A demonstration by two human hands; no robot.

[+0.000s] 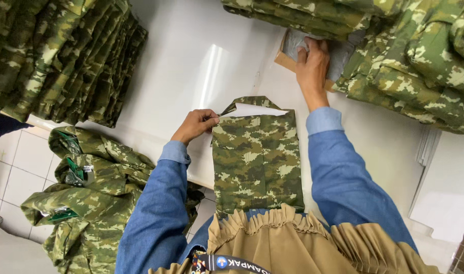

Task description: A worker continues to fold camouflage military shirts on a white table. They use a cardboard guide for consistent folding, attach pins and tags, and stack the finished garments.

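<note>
Folded camouflage shirt (257, 157) at bench (191, 61) near edge, pinched by left hand (195, 124) | grey sheet (298, 43) pressed flat-fingered by right hand (312, 68) at far edge | fold done, insert pending | stacks (64, 56) folded, floor heap (85, 203) unfolded

Folded camouflage shirt (256, 152) lies flat on the table edge, white insert (252, 110) at its collar.

Brown cardboard pkg (284, 59), grey top, by upper-right camo stack.

We cannot see the right hand's (312, 63) fingertips, tucked under grey sheets (299, 41). The camouflage stacks (64, 56) run off the top edge, and our tan garment (293, 243) hides the folded shirt's (256, 152) lower end.
</note>
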